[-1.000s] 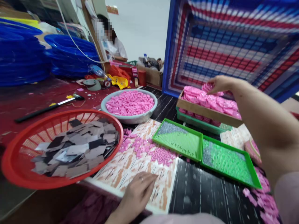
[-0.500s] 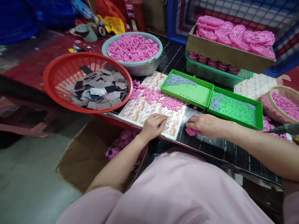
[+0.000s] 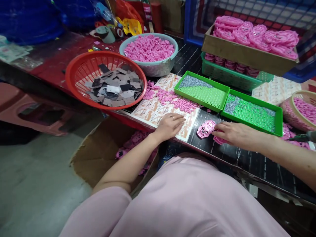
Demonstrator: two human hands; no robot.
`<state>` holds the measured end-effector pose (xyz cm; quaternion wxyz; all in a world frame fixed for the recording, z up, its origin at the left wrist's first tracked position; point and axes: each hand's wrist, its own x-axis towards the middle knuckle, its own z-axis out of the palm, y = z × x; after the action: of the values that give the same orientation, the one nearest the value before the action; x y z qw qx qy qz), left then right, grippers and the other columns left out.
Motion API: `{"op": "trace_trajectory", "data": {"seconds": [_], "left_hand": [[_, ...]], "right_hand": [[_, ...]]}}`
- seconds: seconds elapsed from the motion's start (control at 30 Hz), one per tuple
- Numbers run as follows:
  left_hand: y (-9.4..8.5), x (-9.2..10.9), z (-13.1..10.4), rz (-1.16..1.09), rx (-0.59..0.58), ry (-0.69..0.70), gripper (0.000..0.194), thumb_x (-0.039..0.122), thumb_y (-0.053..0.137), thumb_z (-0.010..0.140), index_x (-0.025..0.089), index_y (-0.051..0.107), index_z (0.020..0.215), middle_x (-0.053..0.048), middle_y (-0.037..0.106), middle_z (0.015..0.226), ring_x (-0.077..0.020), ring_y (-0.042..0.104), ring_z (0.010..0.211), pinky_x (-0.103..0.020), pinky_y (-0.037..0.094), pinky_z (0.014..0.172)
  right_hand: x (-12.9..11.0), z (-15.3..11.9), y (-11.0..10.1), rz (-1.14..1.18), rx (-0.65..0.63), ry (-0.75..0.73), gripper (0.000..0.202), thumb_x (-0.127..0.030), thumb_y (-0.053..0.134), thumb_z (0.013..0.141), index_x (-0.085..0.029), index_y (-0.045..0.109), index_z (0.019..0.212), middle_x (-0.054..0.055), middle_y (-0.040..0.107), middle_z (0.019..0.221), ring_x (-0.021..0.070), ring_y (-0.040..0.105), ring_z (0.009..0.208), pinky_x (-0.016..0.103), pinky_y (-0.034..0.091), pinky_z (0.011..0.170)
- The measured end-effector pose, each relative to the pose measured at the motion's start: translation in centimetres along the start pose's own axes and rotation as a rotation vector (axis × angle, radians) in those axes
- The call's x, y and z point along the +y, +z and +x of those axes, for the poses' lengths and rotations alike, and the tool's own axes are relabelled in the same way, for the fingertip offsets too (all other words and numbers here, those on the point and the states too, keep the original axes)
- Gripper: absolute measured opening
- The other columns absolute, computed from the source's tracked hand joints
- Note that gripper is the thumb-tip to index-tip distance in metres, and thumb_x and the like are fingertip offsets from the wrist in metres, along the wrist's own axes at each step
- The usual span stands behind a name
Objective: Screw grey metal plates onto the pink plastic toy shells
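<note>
My left hand [image 3: 170,125] lies on the patterned sheet [image 3: 145,113], fingers stretched out toward the right and holding nothing. Just beyond it is a spread of small pink plastic pieces [image 3: 184,104]. On the black table top, a round pink plastic part [image 3: 206,129] with dark and shiny spots lies between my hands. My right hand [image 3: 229,132] has its fingers curled over a second pink plastic part [image 3: 219,140], mostly covered by the hand. Two green trays stand behind: one [image 3: 202,95] partly filled with small metal pieces, the other [image 3: 254,113] with such pieces scattered through it.
At left stands a red basket [image 3: 71,77] of grey and dark flat pieces. Behind are a pale blue basin [image 3: 158,67] of pink pieces and a cardboard box [image 3: 247,52] of pink parts. A dark pointed tool [image 3: 298,137] and a beige basket [image 3: 293,108] are at right.
My right hand has moved right, uncovering the round pink part, and now covers another. My left hand's fingers have straightened out. The camera view has shifted slightly left.
</note>
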<state>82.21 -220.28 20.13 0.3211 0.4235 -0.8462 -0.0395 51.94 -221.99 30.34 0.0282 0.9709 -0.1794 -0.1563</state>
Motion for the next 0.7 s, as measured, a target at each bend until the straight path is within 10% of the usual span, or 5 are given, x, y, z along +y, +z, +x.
{"op": "trace_trajectory", "data": {"seconds": [0.37, 0.7], "left_hand": [[2.0, 3.3, 8.8, -0.134, -0.802, 0.376, 0.101, 0.057, 0.069, 0.078, 0.01, 0.021, 0.153, -0.02, 0.011, 0.16, -0.0319, 0.01, 0.15, -0.047, 0.017, 0.12], [2.5, 2.1, 8.1, -0.055, -0.699, 0.314, 0.098, 0.065, 0.065, 0.075, 0.013, 0.029, 0.15, -0.024, 0.04, 0.147, -0.0385, 0.037, 0.138, -0.058, 0.023, 0.113]], "right_hand": [[-0.2, 0.8, 1.4, 0.084, -0.059, -0.099, 0.029, -0.012, 0.046, 0.091, -0.016, 0.061, 0.115, 0.013, 0.063, 0.109, 0.0252, 0.062, 0.1, 0.038, 0.052, 0.078], [-0.1, 2.8, 0.8, -0.022, -0.043, -0.116, 0.024, -0.016, 0.05, 0.091, -0.018, 0.062, 0.112, 0.007, 0.064, 0.103, 0.021, 0.062, 0.094, 0.031, 0.049, 0.072]]}}
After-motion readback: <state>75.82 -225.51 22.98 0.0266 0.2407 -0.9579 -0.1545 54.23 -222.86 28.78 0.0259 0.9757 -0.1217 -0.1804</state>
